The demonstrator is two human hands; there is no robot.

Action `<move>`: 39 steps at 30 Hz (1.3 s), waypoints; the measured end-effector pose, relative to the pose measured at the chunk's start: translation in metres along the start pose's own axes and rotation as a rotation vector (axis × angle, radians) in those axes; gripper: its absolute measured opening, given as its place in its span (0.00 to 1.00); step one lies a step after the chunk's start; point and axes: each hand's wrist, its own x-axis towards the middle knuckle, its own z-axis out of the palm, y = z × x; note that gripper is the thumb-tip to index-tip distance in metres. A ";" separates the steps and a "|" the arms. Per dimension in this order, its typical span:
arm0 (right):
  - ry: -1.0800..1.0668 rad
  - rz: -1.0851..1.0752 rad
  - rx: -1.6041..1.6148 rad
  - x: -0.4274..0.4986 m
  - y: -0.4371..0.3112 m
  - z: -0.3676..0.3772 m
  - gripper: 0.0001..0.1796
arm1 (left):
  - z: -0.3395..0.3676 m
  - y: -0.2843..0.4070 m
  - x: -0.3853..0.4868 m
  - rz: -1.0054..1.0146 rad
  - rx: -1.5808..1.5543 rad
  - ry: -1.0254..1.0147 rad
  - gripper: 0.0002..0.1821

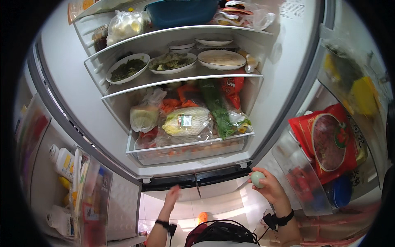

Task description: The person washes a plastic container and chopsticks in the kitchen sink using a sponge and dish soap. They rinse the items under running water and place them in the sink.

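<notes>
My right hand [271, 186] holds a pale blue-green egg [258, 179] between thumb and fingers, in front of the fridge's right door. My left hand [173, 195] is blurred, over the floor just before the fridge's lower edge. I see nothing in it, but its finger pose is unclear. Beyond both hands stands the clear drawer [191, 154] of the open fridge. On top of its contents lies a napa cabbage [188, 121] in netting and plastic wrap. Bagged long green leafy vegetables [217, 111] lie to its right, and a wrapped pale vegetable [144, 119] sits left.
On the shelf above are plates of dark greens [128, 69], broccoli-like pieces [171, 61] and a pale flat food [221, 58]. Higher up sits a blue basin [182, 14]. The right door's bin holds a red food bag [328, 143]; the left door's holds a white bottle [65, 163].
</notes>
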 end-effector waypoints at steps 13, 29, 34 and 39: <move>0.210 -0.076 -0.025 -0.017 0.010 0.024 0.35 | 0.058 0.161 0.127 -0.099 -0.899 -0.013 0.15; -0.034 0.073 -0.057 0.051 0.031 0.041 0.37 | 0.049 0.148 -0.053 -0.266 -0.819 -0.209 0.20; -0.076 0.127 -0.035 0.066 0.040 0.050 0.36 | 0.043 0.145 -0.098 -0.383 -0.706 -0.259 0.20; -0.039 0.198 -0.156 0.071 0.038 0.062 0.37 | 0.023 0.175 -0.104 -0.505 -0.444 -0.451 0.17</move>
